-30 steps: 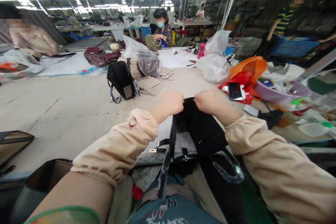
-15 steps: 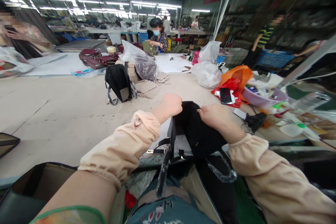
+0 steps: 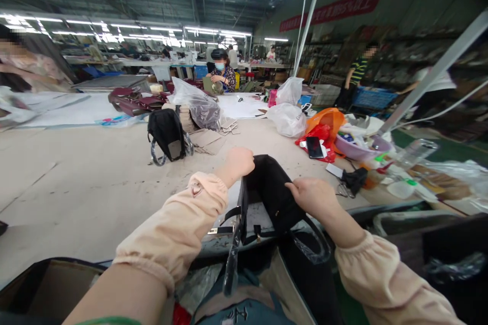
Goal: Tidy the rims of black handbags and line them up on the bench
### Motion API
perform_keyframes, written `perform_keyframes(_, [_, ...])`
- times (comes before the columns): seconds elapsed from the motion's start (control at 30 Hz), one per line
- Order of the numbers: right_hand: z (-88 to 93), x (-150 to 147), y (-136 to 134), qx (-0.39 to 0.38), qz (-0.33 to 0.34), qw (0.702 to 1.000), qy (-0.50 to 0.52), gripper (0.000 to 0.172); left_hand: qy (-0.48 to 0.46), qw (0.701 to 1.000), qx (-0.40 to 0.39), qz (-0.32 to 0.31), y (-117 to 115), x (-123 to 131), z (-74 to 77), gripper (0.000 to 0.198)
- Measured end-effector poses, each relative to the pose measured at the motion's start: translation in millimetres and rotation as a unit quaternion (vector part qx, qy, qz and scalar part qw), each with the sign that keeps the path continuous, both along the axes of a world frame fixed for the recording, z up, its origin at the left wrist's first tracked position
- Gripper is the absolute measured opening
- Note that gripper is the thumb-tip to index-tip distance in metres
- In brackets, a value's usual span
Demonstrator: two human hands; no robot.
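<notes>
A black handbag (image 3: 276,198) lies at the table's near edge, its mouth spread and its dark inside showing. My left hand (image 3: 237,163) is closed on the bag's far left rim, its fingertips partly hidden. On the right side, my right hand (image 3: 314,197) pinches the rim between thumb and fingers. Two plastic-wrapped handles, a left handle (image 3: 232,259) and a right handle (image 3: 314,254), hang toward my body. A strap with a metal buckle (image 3: 218,230) sticks out at the bag's left.
Beyond my hands a black backpack (image 3: 165,134) stands on the table (image 3: 95,172). A phone (image 3: 314,147), a red plastic bag (image 3: 324,134) and a purple basin (image 3: 364,150) crowd the right. Across the table, a masked person (image 3: 224,73) handles a green item.
My view has tilted up and turned slightly right. My right hand has shifted slightly down along the bag's rim; both hands keep their hold.
</notes>
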State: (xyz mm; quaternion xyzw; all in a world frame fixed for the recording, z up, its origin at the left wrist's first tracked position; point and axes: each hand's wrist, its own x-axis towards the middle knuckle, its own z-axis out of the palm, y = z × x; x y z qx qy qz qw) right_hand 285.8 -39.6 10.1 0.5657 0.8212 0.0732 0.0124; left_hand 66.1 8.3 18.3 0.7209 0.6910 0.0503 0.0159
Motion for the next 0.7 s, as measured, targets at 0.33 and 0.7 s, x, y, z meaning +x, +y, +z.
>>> perform_keyframes(0.33, [-24.4, 23, -39, 0.060, -0.027, 0.995, 0.072, 0.044, -0.197, 0.975, 0.087, 0.046, -83, -36, -15.4, 0.048])
perform_keyframes(0.7, [-63.5, 61, -64, -0.166, -0.002, 0.939, 0.300, 0.059, -0.563, 0.820, -0.012, 0.102, -272, -8, -110.3, 0.053])
